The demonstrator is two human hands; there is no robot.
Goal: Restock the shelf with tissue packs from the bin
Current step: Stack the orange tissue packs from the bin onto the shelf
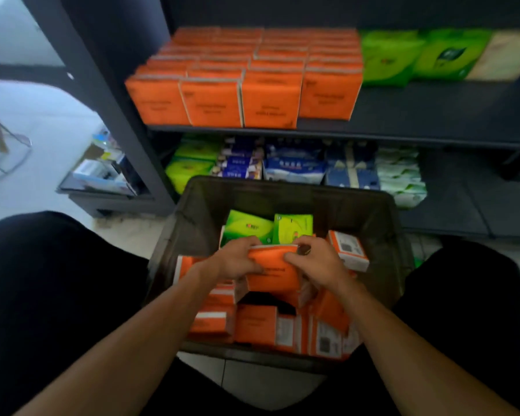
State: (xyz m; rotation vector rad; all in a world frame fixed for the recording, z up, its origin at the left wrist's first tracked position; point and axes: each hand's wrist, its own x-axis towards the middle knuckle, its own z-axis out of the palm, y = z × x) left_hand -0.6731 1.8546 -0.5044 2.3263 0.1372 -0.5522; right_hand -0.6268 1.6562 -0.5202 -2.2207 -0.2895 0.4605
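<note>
A dark plastic bin point(192, 211) sits on the floor between my knees, holding several orange tissue packs and two green ones point(249, 228) at its far side. Both hands grip one orange tissue pack point(272, 273) raised slightly above the pile: my left hand point(237, 259) on its left edge, my right hand point(317, 259) on its right edge and top. Above, the dark shelf point(403, 136) carries rows of orange packs point(252, 82) at the left and green packs point(403, 57) to the right.
The lower shelf holds green, blue and white tissue packs point(294, 166). A bare stretch of the upper shelf board point(433, 112) lies right of the orange rows. A low dark rack with small goods point(102, 175) stands at the left on the white floor.
</note>
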